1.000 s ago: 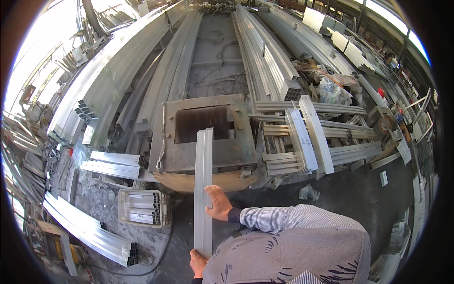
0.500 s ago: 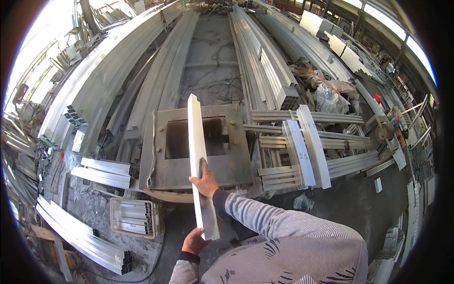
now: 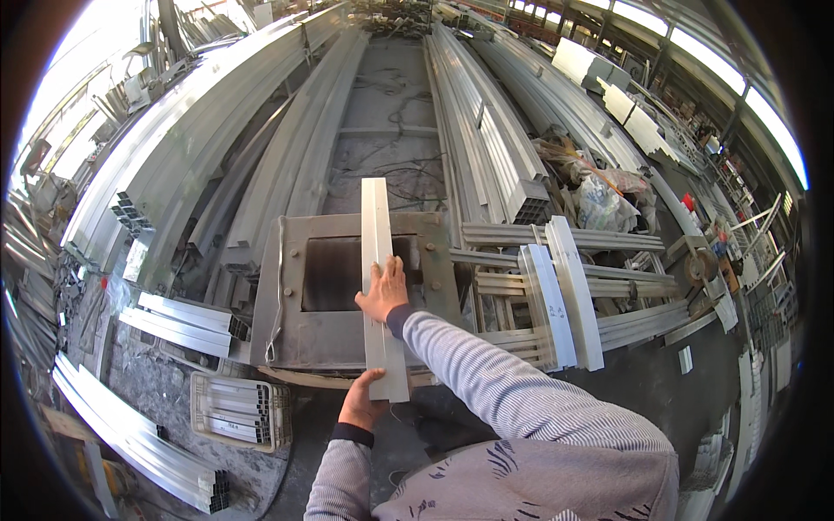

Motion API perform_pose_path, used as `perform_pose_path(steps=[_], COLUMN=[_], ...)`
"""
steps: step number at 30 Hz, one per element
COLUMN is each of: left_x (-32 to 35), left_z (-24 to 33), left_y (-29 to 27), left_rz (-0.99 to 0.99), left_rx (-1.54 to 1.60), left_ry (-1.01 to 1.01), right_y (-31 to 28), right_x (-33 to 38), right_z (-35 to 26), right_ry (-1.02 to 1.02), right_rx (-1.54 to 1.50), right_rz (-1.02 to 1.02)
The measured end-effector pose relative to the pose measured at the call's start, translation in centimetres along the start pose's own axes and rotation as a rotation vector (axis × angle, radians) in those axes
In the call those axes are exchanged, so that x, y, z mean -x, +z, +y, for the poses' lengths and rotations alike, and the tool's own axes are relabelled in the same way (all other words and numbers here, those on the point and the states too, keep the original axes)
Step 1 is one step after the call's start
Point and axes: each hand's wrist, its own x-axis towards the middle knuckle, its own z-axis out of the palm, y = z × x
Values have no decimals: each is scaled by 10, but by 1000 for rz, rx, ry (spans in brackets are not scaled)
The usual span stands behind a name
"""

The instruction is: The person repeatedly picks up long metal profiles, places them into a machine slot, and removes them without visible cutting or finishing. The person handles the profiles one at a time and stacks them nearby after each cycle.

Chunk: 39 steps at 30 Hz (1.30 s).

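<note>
Compared with half a second earlier, both hands are carrying the short aluminium profile further forward, so that it is now lying lengthwise across the grey steel frame rather than tilting above it. The left hand is gripping the near end of the profile, fingers curled under its edge and thumb on top. The right hand is pressing flat on the middle of the profile, fingers spread along its upper face. Beyond the right hand, the far end of the profile is reaching past the frame's rectangular opening.

To do this step well, in my judgement, the right palm should be keeping downward pressure while the left hand is steering the near end, holding the piece parallel to the frame's sides.

Right of the grip, stacked cut profiles are lying crosswise. Left of it, more short lengths are resting beside a bundle of hollow sections. Further out, long extrusions are running away on both sides.
</note>
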Motion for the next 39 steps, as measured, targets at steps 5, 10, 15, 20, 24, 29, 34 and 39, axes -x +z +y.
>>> perform_pose_path(steps=[5,10,15,20,24,29,34,39], left_x=[-12,16,52,81,99,141,177,205], left_z=[19,-3,-29,-62,-89,-110,-126,-140], left_y=[-7,-20,-42,-89,-132,-159,-180,-200], left_rz=[53,79,-85,37,56,-40,114,198], left_rx=[-73,-103,-108,-128,-75,-46,-89,-42], left_ry=[0,40,11,-20,-54,-45,-62,-137], right_y=[11,22,16,15,23,34,39,40], right_x=[-18,18,68,118,156,196,228,262], right_z=[1,-7,-19,-36,-48,-61,-70,-73], right_ry=[-56,-79,-81,-66,-80,-106,-133,-165], right_rx=[34,67,57,52,26,-53,-55,-34], right_rz=[-50,-26,-58,-120,-117,-137,-200,-268])
